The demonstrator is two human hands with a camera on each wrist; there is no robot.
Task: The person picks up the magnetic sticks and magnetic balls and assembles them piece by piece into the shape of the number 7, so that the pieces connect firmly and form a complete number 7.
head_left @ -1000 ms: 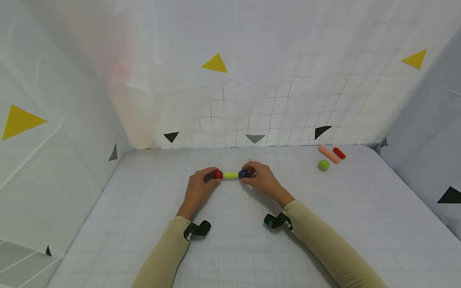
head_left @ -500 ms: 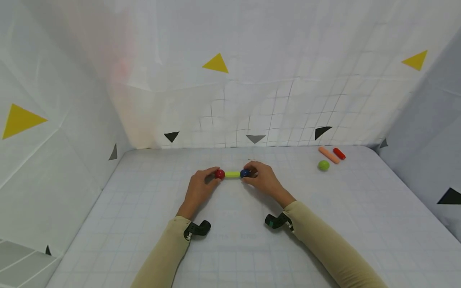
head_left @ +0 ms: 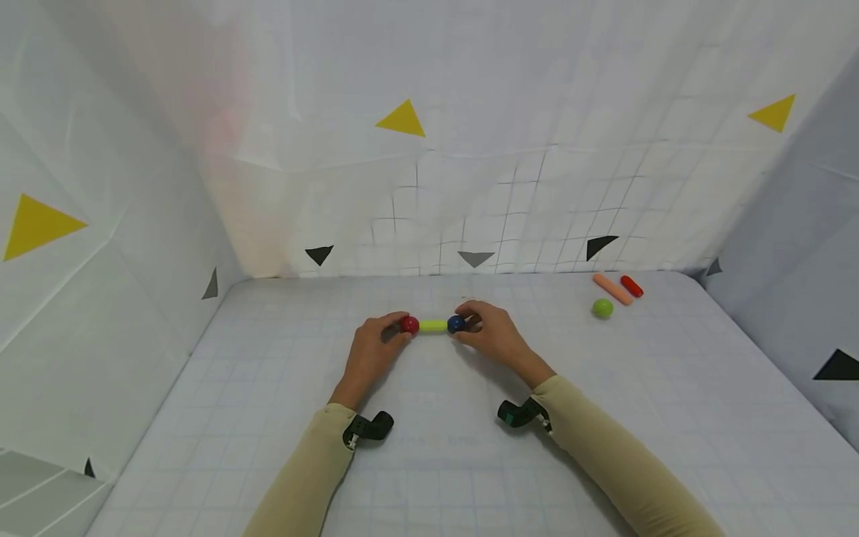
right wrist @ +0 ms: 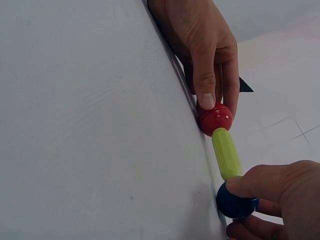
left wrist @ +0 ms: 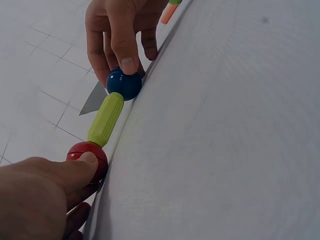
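Between the two hands a yellow-green ribbed rod [head_left: 432, 326] joins a red ball [head_left: 410, 325] on its left end to a blue ball [head_left: 456, 324] on its right end. The left hand [head_left: 372, 350] pinches the red ball between thumb and fingers. On the other side the right hand [head_left: 495, 333] pinches the blue ball [right wrist: 235, 204]. In the left wrist view the thumb presses on the red ball [left wrist: 90, 157], and the rod [left wrist: 106, 120] meets both balls. Part of each ball is covered by fingers.
At the back right of the white gridded table [head_left: 443, 477] lie a green ball [head_left: 602, 308], an orange rod [head_left: 613, 289] and a red rod [head_left: 631, 286]. White sheeted walls [head_left: 335, 186] with yellow and dark triangles stand behind and at both sides.
Both hands and the joined pieces shifted slightly to the right between the first and second frames. Since then they hold nearly still, with the right wrist moving a little further right.
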